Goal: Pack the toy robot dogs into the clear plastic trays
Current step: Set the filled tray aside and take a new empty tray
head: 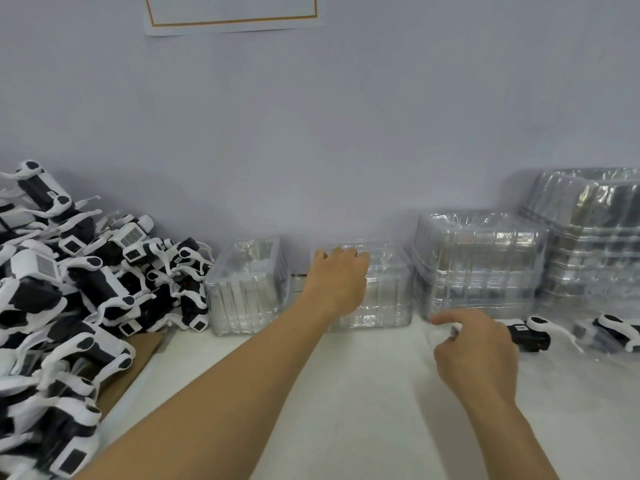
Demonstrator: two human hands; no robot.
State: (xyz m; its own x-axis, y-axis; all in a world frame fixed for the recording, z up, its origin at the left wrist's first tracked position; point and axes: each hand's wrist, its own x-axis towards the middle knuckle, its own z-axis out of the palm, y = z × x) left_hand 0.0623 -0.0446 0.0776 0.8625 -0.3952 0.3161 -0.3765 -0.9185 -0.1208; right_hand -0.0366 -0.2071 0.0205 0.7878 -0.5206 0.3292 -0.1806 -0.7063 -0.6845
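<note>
We see the toy robot dogs point(69, 289), black and white, heaped in a big tangled pile at the left of the white table point(346, 393), partly over a sheet of brown cardboard point(138, 358); two more dogs point(530, 332) lie loose at the right, in front of the tall stacks of clear trays point(485, 265) against the wall point(311, 133). In the middle, by the wall, stand two shorter stacks: the left tray stack point(247, 289) and, just beside it, the middle tray stack point(384, 289). Our left hand point(337, 277) reaches over the middle stack with its fingers curled over the top tray's far rim, gripping it. Our right hand point(476, 351) hovers near the foot of the tall stacks, fingers loosely curled, forefinger out, holding nothing. A paper sign with an orange border point(232, 12) hangs on the wall above
</note>
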